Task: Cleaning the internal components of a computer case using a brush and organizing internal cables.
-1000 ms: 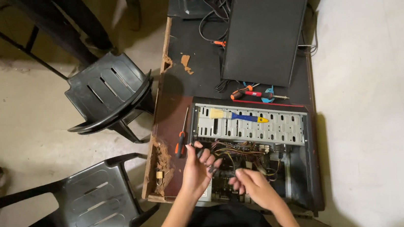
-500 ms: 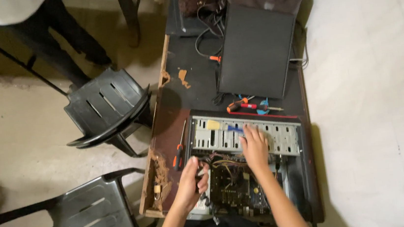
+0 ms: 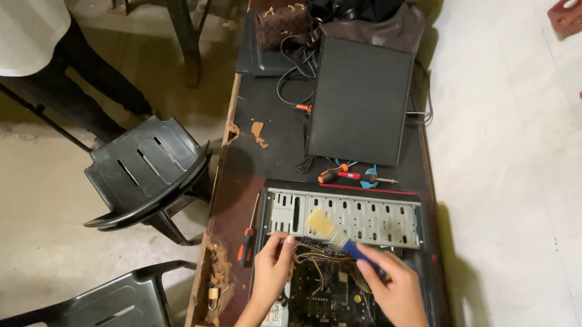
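1. Right hand (image 3: pixel 397 295), at 5 o'clock in the head view, is clenched around the blue handle of a pale-bristled paintbrush (image 3: pixel 337 237); the bristles lie over the perforated grey metal drive bay (image 3: pixel 375 219) of the open desktop computer case (image 3: pixel 347 265).
2. Left hand (image 3: pixel 271 272), at 6 o'clock, grips the case's left edge, fingers curled over the rim just beside a bundle of coloured wires (image 3: pixel 314 254).
3. The dark circuit board (image 3: pixel 329 298) sits between the two hands.
4. An orange-and-black-handled screwdriver (image 3: pixel 248 237) lies on the worn brown table (image 3: pixel 229 191), at 9 o'clock of the case, near the left hand.
5. More small red and blue hand tools (image 3: pixel 347 175) rest at 12 o'clock of the case, before a flat black side panel (image 3: pixel 359 100).
6. A small brass padlock (image 3: pixel 212 294) sits at the table's crumbling corner.
7. Two black plastic chairs (image 3: pixel 146 174) stand at 9 o'clock of the table.
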